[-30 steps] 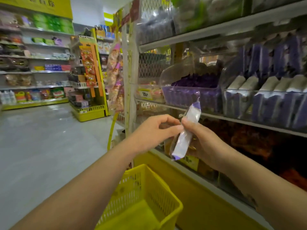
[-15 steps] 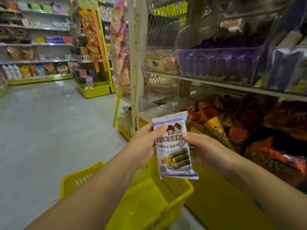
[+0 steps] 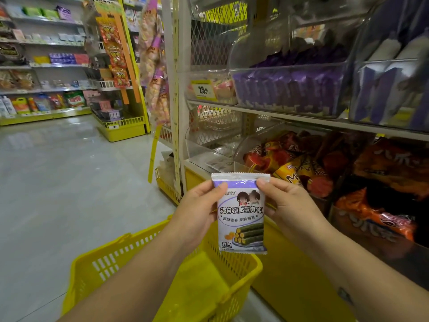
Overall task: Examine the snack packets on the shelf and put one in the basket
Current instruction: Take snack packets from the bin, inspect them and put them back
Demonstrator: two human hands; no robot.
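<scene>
The snack packet (image 3: 241, 212) stands upright in the air, up above the far side of the yellow basket (image 3: 104, 266). The left hand (image 3: 197, 212) pinches its top left corner with the thumb in front. The right hand (image 3: 290, 205) pinches its top right corner the same way. The packet's bottom edge hangs free near the basket's far right corner. The basket sits low under both arms with its top open. The shelf (image 3: 301, 117) stands right of the basket, and its yellow base runs close along the basket's right wall. Purple packets (image 3: 287, 89) fill a clear bin high above the basket, and orange bags (image 3: 376, 217) lie lower. Left of the basket, the grey floor (image 3: 58, 182) stretches wide.
</scene>
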